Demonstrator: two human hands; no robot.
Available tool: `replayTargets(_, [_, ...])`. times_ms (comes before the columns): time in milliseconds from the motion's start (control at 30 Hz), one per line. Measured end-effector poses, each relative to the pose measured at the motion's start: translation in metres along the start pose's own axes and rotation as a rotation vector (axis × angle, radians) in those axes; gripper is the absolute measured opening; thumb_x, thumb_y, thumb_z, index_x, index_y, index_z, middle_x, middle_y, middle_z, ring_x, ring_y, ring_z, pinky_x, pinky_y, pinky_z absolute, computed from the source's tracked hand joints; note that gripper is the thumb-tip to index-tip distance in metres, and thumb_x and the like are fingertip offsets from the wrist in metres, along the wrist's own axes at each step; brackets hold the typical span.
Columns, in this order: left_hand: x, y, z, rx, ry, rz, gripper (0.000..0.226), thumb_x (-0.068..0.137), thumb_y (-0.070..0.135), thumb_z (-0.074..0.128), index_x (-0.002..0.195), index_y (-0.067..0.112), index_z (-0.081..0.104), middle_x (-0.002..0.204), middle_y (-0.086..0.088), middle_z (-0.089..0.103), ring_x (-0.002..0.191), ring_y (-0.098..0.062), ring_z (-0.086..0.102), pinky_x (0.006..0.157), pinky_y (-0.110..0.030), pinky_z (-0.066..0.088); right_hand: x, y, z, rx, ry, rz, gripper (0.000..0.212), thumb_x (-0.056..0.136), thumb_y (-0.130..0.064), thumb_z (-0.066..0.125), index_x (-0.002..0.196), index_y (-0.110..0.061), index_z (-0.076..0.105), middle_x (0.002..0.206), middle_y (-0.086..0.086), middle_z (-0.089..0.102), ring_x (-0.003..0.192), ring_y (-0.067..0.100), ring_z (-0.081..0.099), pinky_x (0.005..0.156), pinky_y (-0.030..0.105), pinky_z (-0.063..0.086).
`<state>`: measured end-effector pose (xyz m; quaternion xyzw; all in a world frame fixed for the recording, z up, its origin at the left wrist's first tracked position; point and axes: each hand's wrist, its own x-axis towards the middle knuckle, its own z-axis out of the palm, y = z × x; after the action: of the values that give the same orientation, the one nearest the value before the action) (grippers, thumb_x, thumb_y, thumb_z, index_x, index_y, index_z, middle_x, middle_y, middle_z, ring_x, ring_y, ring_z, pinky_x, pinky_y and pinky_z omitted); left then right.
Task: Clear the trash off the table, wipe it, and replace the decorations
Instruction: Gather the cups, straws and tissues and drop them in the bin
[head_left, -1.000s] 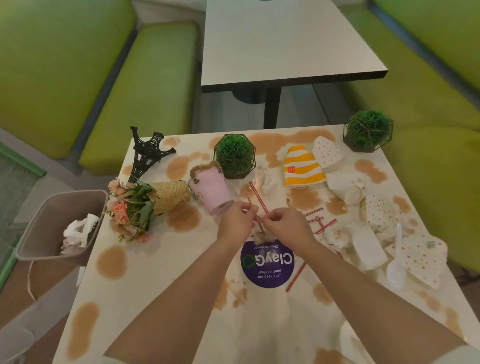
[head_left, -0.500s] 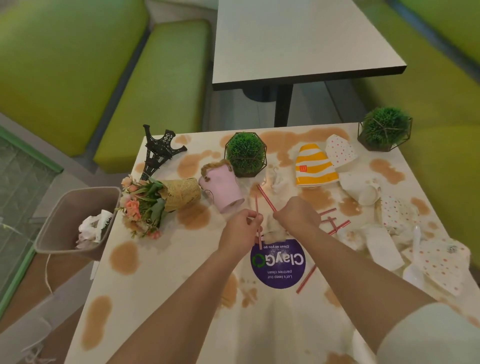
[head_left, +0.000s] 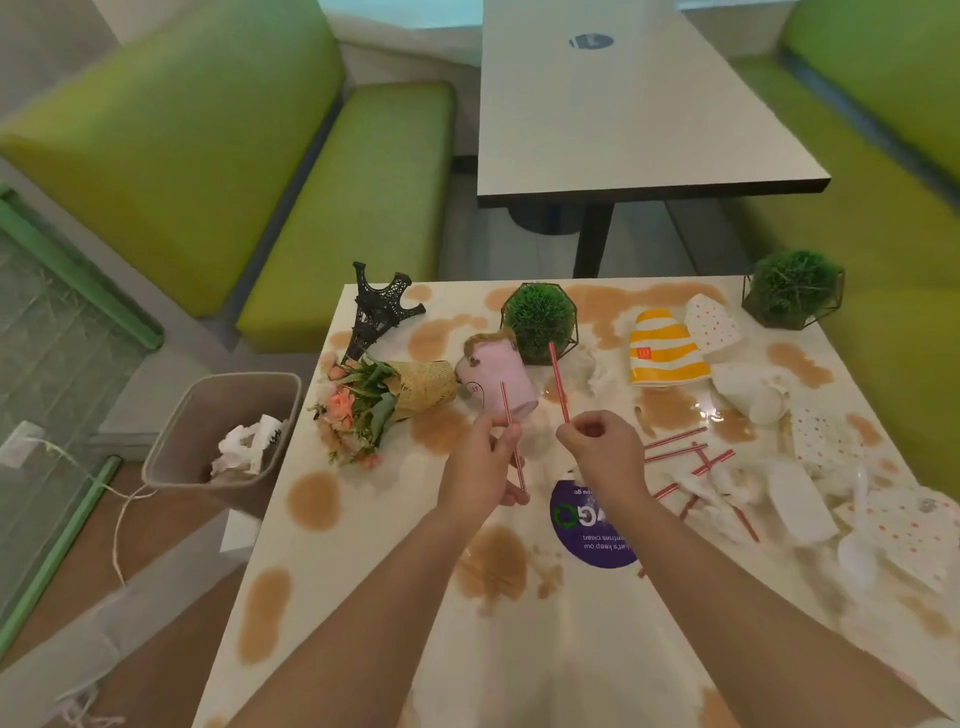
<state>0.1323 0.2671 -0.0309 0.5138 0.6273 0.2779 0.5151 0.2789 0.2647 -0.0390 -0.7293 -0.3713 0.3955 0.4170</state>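
Over the stained white table (head_left: 363, 545), my left hand (head_left: 480, 467) pinches a red striped straw (head_left: 506, 410) that points up and away. My right hand (head_left: 608, 454) pinches a second red straw (head_left: 558, 379), also tilted upward. Several more red straws (head_left: 675, 439) lie on the table just right of my right hand. Crumpled cups and paper litter the right side: a yellow striped cup (head_left: 665, 348), a white cup (head_left: 753, 395) and dotted paper cups (head_left: 711, 325). A white plastic spoon (head_left: 854, 556) lies near the right edge.
Decorations lie toppled at the back left: a black tower model (head_left: 376, 312), a flower bouquet (head_left: 374, 405), a pink pot (head_left: 498, 379). Two green ball plants (head_left: 540, 319) (head_left: 792, 288) stand at the back. A grey bin (head_left: 218, 436) with paper sits left of the table.
Both hands have lifted off the table, each with a straw, and drawn slightly apart. The view has shifted left, toward the bin.
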Motion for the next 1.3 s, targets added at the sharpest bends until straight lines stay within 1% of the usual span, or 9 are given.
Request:
replayTargets(133, [-0.004,-0.007,-0.039,-0.051,0.046,0.03,0.022,0.101,0.037,0.048,0.119,0.026,0.052,0.094,-0.005,0.064,0.056,-0.03,0.069,0.053,-0.037,0.054,-0.027,-0.025,0.033,0.147,-0.066,-0.055,0.015,0.081,-0.014,0.073,0.093,-0.018,0.066,0.082,-0.001,0.065,0.075,0.015,0.06,0.069,0.03,0.049])
replayTargets(433, [-0.022,-0.042,-0.169,-0.082,0.247,0.113,0.036,0.095,0.019,0.056,0.12,0.043,0.049,0.085,0.007,0.06,0.067,-0.015,0.065,0.054,-0.036,0.055,-0.09,-0.081,0.158,0.176,-0.222,-0.078,0.012,0.083,-0.01,0.068,0.092,-0.017,0.068,0.081,-0.001,0.063,0.071,0.01,0.057,0.061,0.02,0.045])
replayTargets(567, [-0.017,-0.076,-0.242,-0.089,0.337,0.03,0.023,0.095,0.019,0.058,0.114,0.03,0.054,0.085,0.002,0.06,0.065,-0.016,0.064,0.06,-0.045,0.058,-0.114,-0.097,0.228,0.132,-0.287,-0.066,0.01,0.083,-0.011,0.068,0.092,-0.016,0.067,0.082,-0.001,0.064,0.074,0.013,0.058,0.063,0.021,0.046])
replayTargets(800, [0.013,-0.131,-0.339,-0.01,0.461,-0.167,0.018,0.091,0.017,0.064,0.11,0.019,0.062,0.09,-0.002,0.068,0.076,-0.023,0.069,0.073,-0.043,0.06,-0.123,-0.106,0.32,-0.014,-0.338,0.007,0.016,0.084,-0.015,0.069,0.099,-0.013,0.07,0.088,0.002,0.068,0.08,0.015,0.063,0.067,0.026,0.052])
replayTargets(867, [0.022,-0.14,-0.356,0.023,0.441,-0.204,0.025,0.091,0.015,0.063,0.116,0.016,0.062,0.092,0.0,0.066,0.082,-0.022,0.069,0.079,-0.043,0.059,-0.119,-0.106,0.338,-0.057,-0.341,0.036,0.016,0.083,-0.015,0.068,0.1,-0.014,0.07,0.088,0.001,0.068,0.079,0.018,0.065,0.07,0.033,0.056])
replayTargets(1000, [0.031,-0.151,-0.38,0.095,0.361,-0.254,0.034,0.091,0.024,0.064,0.125,0.02,0.058,0.104,0.006,0.063,0.101,-0.017,0.062,0.091,-0.036,0.053,-0.113,-0.107,0.368,-0.128,-0.33,0.009,0.017,0.085,-0.016,0.066,0.101,-0.015,0.071,0.085,-0.005,0.065,0.072,0.011,0.059,0.058,0.023,0.047])
replayTargets(1067, [0.028,-0.155,-0.385,0.159,0.367,-0.238,0.036,0.093,0.028,0.061,0.128,0.02,0.057,0.113,0.005,0.062,0.1,-0.013,0.056,0.085,-0.027,0.045,-0.109,-0.108,0.38,-0.148,-0.33,-0.018,0.019,0.087,-0.015,0.065,0.105,-0.014,0.071,0.094,-0.003,0.067,0.078,0.011,0.059,0.06,0.021,0.044])
replayTargets(1200, [0.021,-0.159,-0.38,0.156,0.395,-0.188,0.028,0.096,0.027,0.056,0.123,0.023,0.06,0.113,0.008,0.063,0.095,-0.011,0.056,0.079,-0.025,0.04,-0.107,-0.106,0.392,-0.23,-0.364,-0.074,0.033,0.096,-0.013,0.052,0.128,-0.014,0.064,0.12,0.006,0.067,0.095,0.019,0.061,0.083,0.027,0.049])
replayTargets(1300, [0.015,-0.155,-0.368,0.164,0.374,-0.158,0.026,0.097,0.029,0.055,0.121,0.023,0.061,0.116,0.005,0.065,0.095,-0.011,0.057,0.078,-0.026,0.041,-0.113,-0.095,0.384,-0.267,-0.424,-0.056,0.037,0.098,-0.012,0.049,0.134,-0.017,0.058,0.129,0.003,0.062,0.096,0.016,0.057,0.077,0.022,0.043])
